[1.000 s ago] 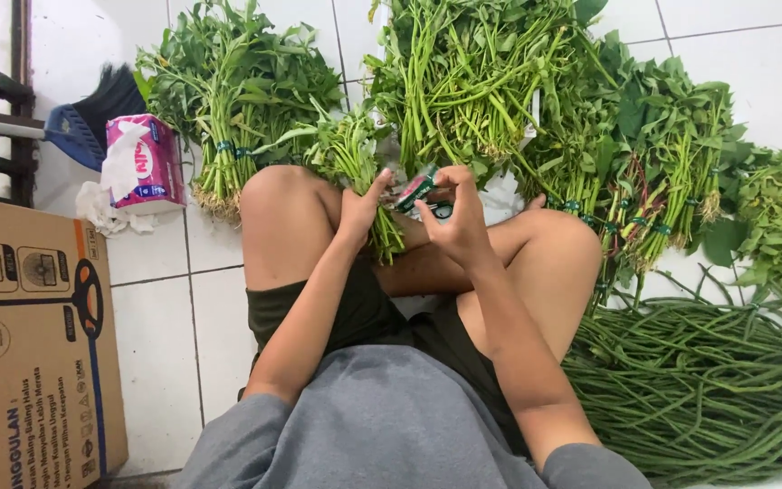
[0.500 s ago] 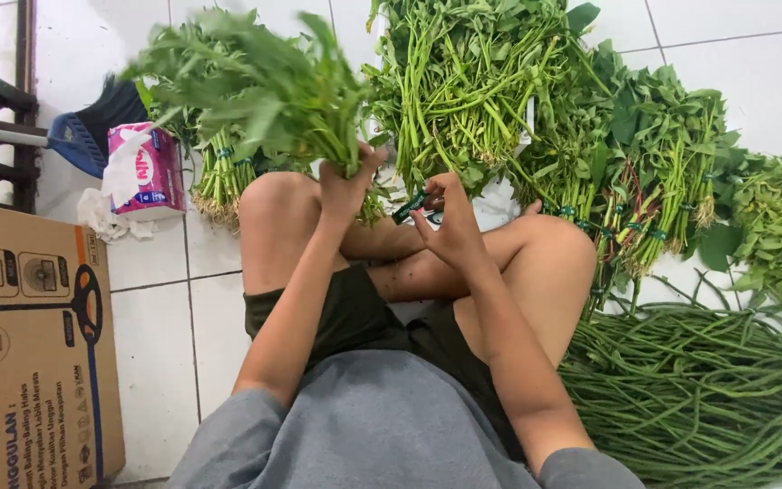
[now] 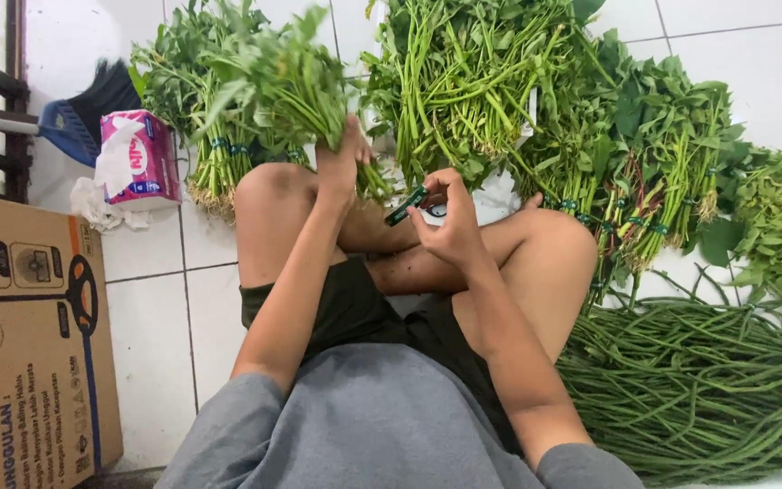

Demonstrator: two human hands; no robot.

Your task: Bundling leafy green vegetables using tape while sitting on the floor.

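As before, left hand (image 3: 341, 163) gripping bunch (image 3: 291, 81), higher

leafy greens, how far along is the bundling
Done: tied bundles with green bands lie by the left knee, more by the right knee. In hand: the left hand grips a bunch by its stems; the right hand holds a green band strip. Left: the loose pile ahead shows no bands.

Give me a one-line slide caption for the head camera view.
Seated cross-legged, left hand grips a bunch of leafy greens; right hand holds green tape.
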